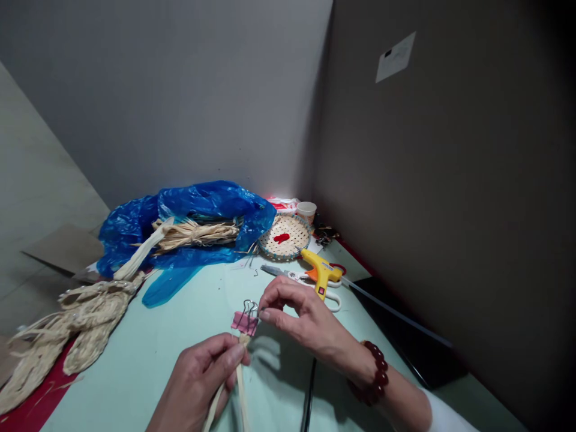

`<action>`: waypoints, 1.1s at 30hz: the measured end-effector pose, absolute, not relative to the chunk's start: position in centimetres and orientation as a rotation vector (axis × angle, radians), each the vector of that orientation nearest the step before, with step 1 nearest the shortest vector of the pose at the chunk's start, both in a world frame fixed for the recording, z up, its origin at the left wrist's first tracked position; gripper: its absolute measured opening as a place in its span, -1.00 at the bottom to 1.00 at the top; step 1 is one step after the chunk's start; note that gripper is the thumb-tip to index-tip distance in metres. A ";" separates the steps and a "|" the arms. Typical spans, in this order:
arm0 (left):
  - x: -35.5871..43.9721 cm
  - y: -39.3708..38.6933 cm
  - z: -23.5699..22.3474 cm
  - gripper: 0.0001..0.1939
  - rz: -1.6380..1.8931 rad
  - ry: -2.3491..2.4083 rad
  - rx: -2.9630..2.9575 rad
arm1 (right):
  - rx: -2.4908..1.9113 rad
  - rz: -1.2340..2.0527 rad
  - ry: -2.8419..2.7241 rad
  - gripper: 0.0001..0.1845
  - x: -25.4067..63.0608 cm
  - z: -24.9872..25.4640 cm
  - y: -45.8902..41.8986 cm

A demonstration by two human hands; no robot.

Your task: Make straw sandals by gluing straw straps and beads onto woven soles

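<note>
Pale raffia strands (pixel 242 390) are pinched between the thumb and fingers of my left hand (pixel 204 372), and their loose ends hang down below it. Just above that grip, a pink binder clip (pixel 244 323) with wire handles stands at the top of the strands. My right hand (pixel 299 312) is closed in a pinch at the clip's right side, thumb against forefinger. What lies between those fingertips, if anything, is too small to make out. A dark red bead bracelet (pixel 377 372) circles the right wrist.
Behind my right hand lie a yellow glue gun (pixel 321 270) and white-handled scissors (pixel 333 300). A woven tray (pixel 292 249) holds a red piece, with a paper cup (pixel 306 211) beyond. Raffia bundles fill a blue plastic bag (pixel 216 195); braided raffia (pixel 94 318) lies left.
</note>
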State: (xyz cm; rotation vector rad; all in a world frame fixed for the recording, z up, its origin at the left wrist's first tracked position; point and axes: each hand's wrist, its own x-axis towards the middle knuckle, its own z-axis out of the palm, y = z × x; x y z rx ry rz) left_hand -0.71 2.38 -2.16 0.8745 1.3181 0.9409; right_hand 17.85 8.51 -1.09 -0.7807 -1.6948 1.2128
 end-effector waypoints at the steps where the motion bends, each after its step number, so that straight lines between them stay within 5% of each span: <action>1: -0.7 2.5 -2.3 -0.60 0.944 1.316 0.880 | -0.784 1.274 -1.700 -0.88 18.0 -1.0 8.7; 7: -1.0 3.1 -3.5 -0.59 0.968 1.307 0.885 | -0.809 1.553 -1.606 -0.72 18.7 -1.6 9.7; 20: -2.6 5.0 -6.8 -0.72 0.914 1.251 0.960 | -0.738 1.847 -1.449 -0.72 18.9 -2.9 11.2; 33: -2.6 10.7 -7.5 -0.77 0.919 1.371 0.914 | -0.792 1.323 -2.037 -0.72 16.5 -2.8 19.6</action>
